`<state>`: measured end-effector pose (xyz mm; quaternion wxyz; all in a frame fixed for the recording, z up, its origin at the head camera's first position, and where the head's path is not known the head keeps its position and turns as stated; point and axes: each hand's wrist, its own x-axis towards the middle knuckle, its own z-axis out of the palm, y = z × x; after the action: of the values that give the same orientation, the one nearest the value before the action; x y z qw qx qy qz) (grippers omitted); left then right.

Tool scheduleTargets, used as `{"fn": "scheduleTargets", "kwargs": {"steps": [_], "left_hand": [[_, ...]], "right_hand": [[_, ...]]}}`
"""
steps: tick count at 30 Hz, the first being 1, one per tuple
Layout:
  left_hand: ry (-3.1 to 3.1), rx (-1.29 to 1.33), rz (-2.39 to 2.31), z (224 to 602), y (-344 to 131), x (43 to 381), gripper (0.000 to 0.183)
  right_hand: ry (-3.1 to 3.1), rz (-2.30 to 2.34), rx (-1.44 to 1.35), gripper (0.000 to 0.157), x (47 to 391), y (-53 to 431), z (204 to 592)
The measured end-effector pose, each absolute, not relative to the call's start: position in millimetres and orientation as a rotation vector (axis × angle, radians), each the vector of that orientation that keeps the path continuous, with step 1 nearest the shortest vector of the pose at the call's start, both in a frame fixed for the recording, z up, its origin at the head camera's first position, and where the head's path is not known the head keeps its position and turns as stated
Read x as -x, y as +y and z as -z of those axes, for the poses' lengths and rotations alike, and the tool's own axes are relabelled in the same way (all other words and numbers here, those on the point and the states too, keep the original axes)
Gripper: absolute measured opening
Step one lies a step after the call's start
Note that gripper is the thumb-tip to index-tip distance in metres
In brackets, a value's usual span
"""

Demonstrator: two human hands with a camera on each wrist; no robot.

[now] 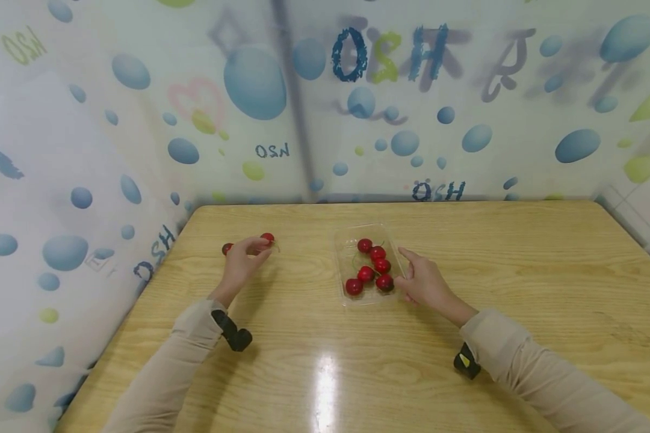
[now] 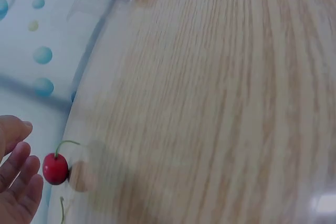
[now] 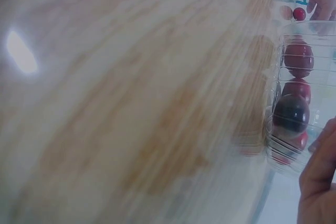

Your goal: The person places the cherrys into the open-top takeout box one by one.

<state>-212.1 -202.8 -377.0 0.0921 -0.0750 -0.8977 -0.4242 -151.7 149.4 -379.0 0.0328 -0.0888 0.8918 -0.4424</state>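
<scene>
My left hand (image 1: 244, 260) reaches over the left part of the table, thumb and fingers parted beside a red cherry (image 1: 267, 238) with a green stem. In the left wrist view a small gap shows between the fingertips (image 2: 34, 182) and that cherry (image 2: 55, 169). Another dark red cherry (image 1: 227, 248) lies just left of this hand, partly covered by it. A clear plastic tray (image 1: 342, 297) holds several red cherries (image 1: 381, 266), some with stems. My right hand (image 1: 427, 282) touches the tray's right side, index finger extended along it; the right wrist view shows only part of this hand.
The wooden table (image 1: 520, 258) has rounded far corners. A pale wall covering (image 1: 325, 144) with blue and green spots and lettering rises behind it and along the left side. Light glares on the tabletop near the front. Each wrist wears a black camera mount (image 1: 233, 334).
</scene>
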Motion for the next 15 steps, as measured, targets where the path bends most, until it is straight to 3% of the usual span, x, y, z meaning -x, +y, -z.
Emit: {"fn": "scheduleTargets", "kwargs": {"steps": [15], "left_hand": [[-2.722, -0.109, 1.196, 387, -220, 219, 0.027]], "right_hand": [[2.724, 1.375, 0.251, 0.065, 153, 148, 379]]}}
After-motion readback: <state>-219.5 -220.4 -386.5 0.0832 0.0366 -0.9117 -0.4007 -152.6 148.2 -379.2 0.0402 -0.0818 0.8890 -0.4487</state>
